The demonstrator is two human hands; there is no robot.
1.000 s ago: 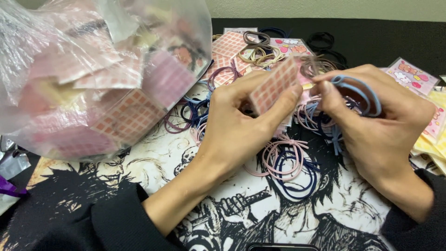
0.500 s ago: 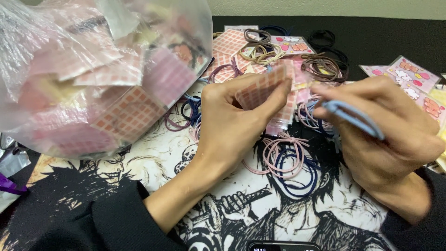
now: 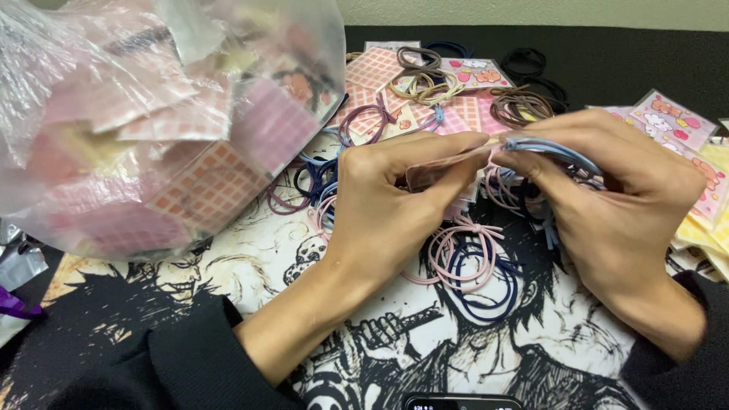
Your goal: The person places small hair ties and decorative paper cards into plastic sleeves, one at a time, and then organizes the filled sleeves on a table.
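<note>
The left hand (image 3: 380, 205) pinches a small pink checked card (image 3: 448, 163) edge-on between thumb and forefinger, above the middle of the worktop (image 3: 623, 68). The right hand (image 3: 615, 197) meets it, its fingers closed on thin light-blue elastic hair ties (image 3: 558, 152) touching the card's right end. Below them lie pink and navy hair-tie loops (image 3: 471, 262). A clear plastic bag of pink cards (image 3: 159, 114) bulges at far left.

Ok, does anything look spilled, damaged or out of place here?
Nothing looks damaged. The hair ties lie in loose tangled heaps among scattered cards. The left hand pinches a checked card edge-on; the right hand holds blue ties.
</note>
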